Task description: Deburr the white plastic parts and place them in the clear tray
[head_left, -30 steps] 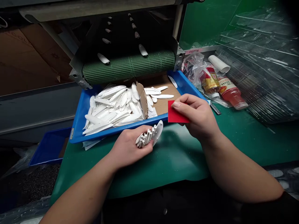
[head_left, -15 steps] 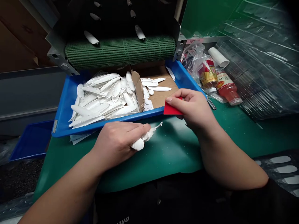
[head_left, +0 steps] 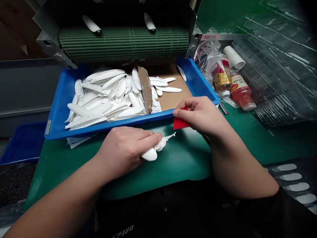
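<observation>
My left hand (head_left: 126,148) is closed palm-down on a stack of white oval plastic parts (head_left: 155,148), pressing them onto the green table mat (head_left: 178,165). My right hand (head_left: 201,114) pinches a flat red card (head_left: 180,123) just right of the stack, its lower edge close to the mat. Right behind both hands stands a blue tray (head_left: 59,109) heaped with more white parts (head_left: 104,97) on its left side. A cardboard divider (head_left: 146,87) splits the tray, and a few parts lie on the cardboard floor at the right.
A green conveyor belt (head_left: 123,43) carrying white parts ends above the tray's back. Two drink bottles (head_left: 232,86) and a white roll (head_left: 234,56) lie at the right beside stacked clear plastic trays (head_left: 279,72). A second blue tray (head_left: 22,142) sits lower left.
My left hand has turned palm-down and lowered the stack of white parts onto the mat. My right hand with the red card has moved slightly down toward them.
</observation>
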{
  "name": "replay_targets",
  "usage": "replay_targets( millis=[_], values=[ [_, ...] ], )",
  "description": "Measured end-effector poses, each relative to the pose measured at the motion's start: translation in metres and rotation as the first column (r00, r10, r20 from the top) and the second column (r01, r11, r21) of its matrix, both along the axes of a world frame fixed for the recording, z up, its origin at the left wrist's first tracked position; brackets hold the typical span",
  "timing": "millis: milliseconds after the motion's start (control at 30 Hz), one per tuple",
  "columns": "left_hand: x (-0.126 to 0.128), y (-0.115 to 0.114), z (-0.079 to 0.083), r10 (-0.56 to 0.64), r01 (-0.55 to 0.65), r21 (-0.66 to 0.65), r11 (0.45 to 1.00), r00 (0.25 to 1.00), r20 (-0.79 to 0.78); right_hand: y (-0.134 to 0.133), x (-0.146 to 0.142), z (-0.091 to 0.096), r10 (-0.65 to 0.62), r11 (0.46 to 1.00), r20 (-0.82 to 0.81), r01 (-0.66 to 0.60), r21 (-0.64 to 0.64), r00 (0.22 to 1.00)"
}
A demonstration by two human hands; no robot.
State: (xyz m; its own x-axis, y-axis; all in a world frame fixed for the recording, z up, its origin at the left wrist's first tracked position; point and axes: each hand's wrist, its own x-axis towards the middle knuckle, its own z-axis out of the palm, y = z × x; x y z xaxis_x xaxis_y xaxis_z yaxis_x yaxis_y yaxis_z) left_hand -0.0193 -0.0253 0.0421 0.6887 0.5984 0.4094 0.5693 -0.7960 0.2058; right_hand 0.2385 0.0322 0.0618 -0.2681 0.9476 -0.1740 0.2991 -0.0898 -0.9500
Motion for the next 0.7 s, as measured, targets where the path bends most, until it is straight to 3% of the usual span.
replay_targets(
  millis=[67, 167, 233, 300, 367, 433, 500, 600, 700],
  values=[
    [0.001, 0.000, 0.000, -0.010, 0.010, 0.000, 1.000, 1.000, -0.003, 0.001, 0.002, 0.000, -0.061, 0.997, -0.045, 0.064, 0.054, 0.997],
    [0.001, -0.001, 0.001, -0.011, 0.011, 0.000, 1.000, 1.000, -0.025, 0.002, 0.003, 0.000, 0.129, 0.990, -0.100, -0.134, -0.053, 0.987],
    [0.000, -0.002, 0.001, -0.013, 0.013, -0.012, 1.000, 0.999, -0.031, 0.005, 0.005, -0.001, 0.149, 0.989, 0.082, -0.147, -0.035, 0.985],
    [-0.001, -0.002, 0.000, -0.018, 0.018, -0.026, 1.000, 1.000, -0.022, 0.007, 0.007, -0.001, 0.067, 0.996, 0.219, -0.077, 0.037, 0.973],
    [-0.001, -0.001, 0.000, -0.013, 0.012, -0.045, 0.999, 1.000, -0.010, 0.006, 0.006, -0.001, 0.037, 0.998, 0.126, -0.044, 0.050, 0.991],
    [-0.002, -0.001, -0.001, -0.012, 0.012, -0.060, 0.998, 1.000, -0.001, 0.002, 0.004, 0.000, 0.066, 0.998, -0.083, -0.066, 0.003, 0.994],
    [-0.001, -0.001, 0.000, -0.008, 0.007, -0.076, 0.997, 1.000, -0.019, -0.001, 0.001, 0.001, 0.115, 0.992, -0.181, -0.123, -0.034, 0.977],
    [0.000, -0.002, 0.000, 0.020, -0.029, -0.088, 0.996, 0.995, -0.098, 0.002, 0.005, 0.002, 0.247, 0.968, 0.031, -0.246, -0.054, 0.968],
    [0.002, -0.002, 0.001, 0.036, -0.050, -0.101, 0.994, 0.989, -0.140, 0.009, 0.013, 0.004, 0.189, 0.978, 0.349, -0.209, 0.021, 0.918]
  ],
)
